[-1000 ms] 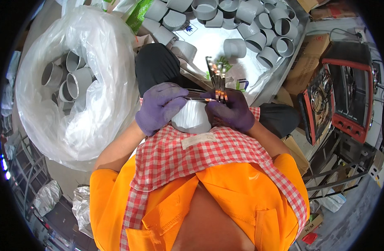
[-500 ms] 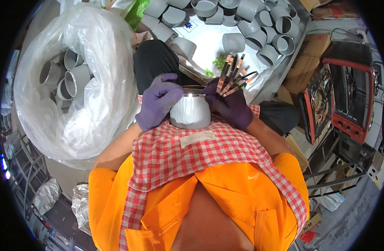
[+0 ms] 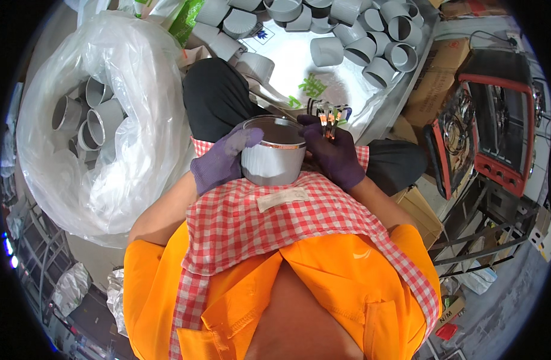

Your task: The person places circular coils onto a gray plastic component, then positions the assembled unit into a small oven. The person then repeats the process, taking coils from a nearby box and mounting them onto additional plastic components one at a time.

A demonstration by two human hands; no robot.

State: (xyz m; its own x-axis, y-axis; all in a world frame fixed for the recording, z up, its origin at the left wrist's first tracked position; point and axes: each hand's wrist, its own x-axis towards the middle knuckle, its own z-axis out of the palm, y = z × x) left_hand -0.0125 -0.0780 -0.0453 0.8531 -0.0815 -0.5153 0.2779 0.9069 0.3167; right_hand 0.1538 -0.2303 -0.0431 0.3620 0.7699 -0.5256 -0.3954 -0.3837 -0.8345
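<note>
One grey round cup (image 3: pixel 273 167) was found in the person's lap, over the red-and-white checked apron (image 3: pixel 275 231), between two hands in purple gloves. The outer wall was smooth and light grey, narrowing to a rounded lower edge, with paler streaks of reflected light on the side nearest the body. The interior appeared darker grey. A thin, shiny band (image 3: pixel 281 145) followed the near side of the rim and showed an orange-brown glint; its full circuit could not be confirmed. The mouth was in view, though the exact tilt could not be judged.

The left hand (image 3: pixel 226 157) grasped the cup at its left wall, thumb at the rim. The right hand (image 3: pixel 336 155) gripped a bundle of narrow dark strips (image 3: pixel 328 119), banded orange and white, which fanned out above the knuckles. Its fingers lay at the right rim; whether they pressed on the cup could not be told.

Similar grey cups (image 3: pixel 401 30) lay in a crowded group on a white sheet (image 3: pixel 287 71) beyond the knees, some upright, others on their sides. More grey containers (image 3: pixel 104 118) sat inside a translucent plastic bag (image 3: pixel 152 165) to the left. A red-framed toaster oven (image 3: pixel 496 123) stood to the right, its door open, near a cardboard carton (image 3: pixel 432 84).
</note>
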